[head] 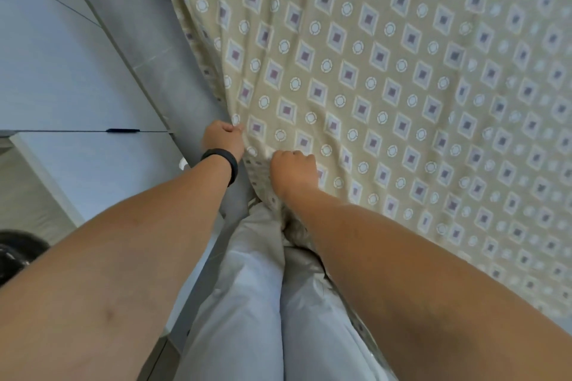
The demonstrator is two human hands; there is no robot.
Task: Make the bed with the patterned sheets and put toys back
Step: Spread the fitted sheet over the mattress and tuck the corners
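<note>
A beige patterned sheet [387, 77] with purple squares and white rings covers the bed across the right and top of the view. My left hand [221, 139], with a black band on its wrist, pinches the sheet's edge at the bed's near corner. My right hand [294, 170] grips a fold of the same sheet a little to the right, fingers curled into the cloth. The sheet hangs down over the corner between my hands. No toys are in view.
A grey floor strip [148, 49] runs along the bed's left side. White cupboard doors [62, 71] with a dark handle stand on the left. My legs in light trousers [263, 303] are against the bed's corner. A dark object [15, 257] sits at the left edge.
</note>
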